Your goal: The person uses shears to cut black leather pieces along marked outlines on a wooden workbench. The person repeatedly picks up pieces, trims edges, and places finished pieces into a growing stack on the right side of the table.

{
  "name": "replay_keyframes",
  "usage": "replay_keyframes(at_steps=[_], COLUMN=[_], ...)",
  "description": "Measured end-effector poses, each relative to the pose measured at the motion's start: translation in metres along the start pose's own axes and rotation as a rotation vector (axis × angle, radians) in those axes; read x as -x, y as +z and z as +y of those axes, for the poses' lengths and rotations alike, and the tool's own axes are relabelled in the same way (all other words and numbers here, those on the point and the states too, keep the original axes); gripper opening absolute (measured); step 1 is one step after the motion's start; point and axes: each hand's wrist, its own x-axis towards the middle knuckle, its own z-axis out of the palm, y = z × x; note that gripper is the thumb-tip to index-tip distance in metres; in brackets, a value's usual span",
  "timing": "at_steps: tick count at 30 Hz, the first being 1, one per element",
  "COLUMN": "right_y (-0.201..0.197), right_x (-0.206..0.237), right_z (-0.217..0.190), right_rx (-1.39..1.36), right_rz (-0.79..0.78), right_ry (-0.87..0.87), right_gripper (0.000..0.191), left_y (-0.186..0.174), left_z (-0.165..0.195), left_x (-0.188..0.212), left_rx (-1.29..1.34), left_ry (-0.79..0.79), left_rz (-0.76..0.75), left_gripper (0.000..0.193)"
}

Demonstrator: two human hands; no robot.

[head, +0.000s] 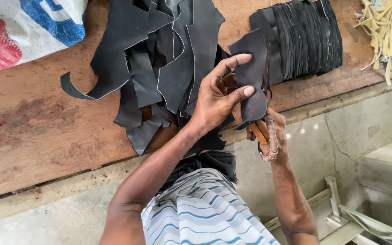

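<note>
- The left hand [216, 97] pinches a black leather piece [250, 81] between thumb and fingers, held up above the edge of the wooden workbench [46, 131];
- The right hand [273, 129] is closed around the handles of the scissors [267, 90] — blades upright against the piece's right edge;
- Behind lie a heap of black leather offcuts [159, 59], a stack of cut black pieces [307, 36], pale yellow strips [389, 27] and a printed woven sack [23, 27].

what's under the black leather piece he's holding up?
Behind the black leather piece held by the left hand: scissors in the right hand, plus the wooden table. The right-hand fingers and most of the blades are covered.
</note>
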Motion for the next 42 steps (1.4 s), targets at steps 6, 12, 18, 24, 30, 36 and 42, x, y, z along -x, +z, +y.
replay_keyframes(at_steps=[6,12,18,24,30,36,42], right_y=[0.001,0.004,0.007,0.009,0.013,0.025,0.034], right_x=[-0.003,-0.004,-0.005,-0.003,-0.001,-0.003,-0.015], right_z=[-0.004,-0.009,-0.012,-0.013,-0.013,-0.016,-0.014], right_rx=[-0.01,-0.021,-0.056,-0.1,-0.143,-0.228,-0.121], right_rz=[-0.02,-0.014,0.005,-0.003,-0.024,0.028,-0.038], right_ry=[0.039,0.026,0.066,0.068,0.048,0.204,-0.011], right_gripper=[0.016,0.016,0.016,0.016,0.02,0.022,0.029], left_y=[-0.005,-0.009,-0.013,-0.017,-0.026,-0.04,-0.046], left_z=[0.001,0.006,0.012,0.012,0.015,0.026,0.032], left_x=[-0.004,-0.006,-0.008,-0.007,-0.008,-0.01,-0.009], left_rx=[0.0,-0.025,-0.048,-0.036,0.013,0.06,-0.074], left_ry=[-0.006,-0.024,-0.045,-0.058,-0.059,-0.098,0.015], left_rz=[-0.014,-0.023,-0.031,-0.046,-0.063,-0.072,-0.108], left_gripper=[0.06,0.062,0.062,0.061,0.061,0.064,0.068])
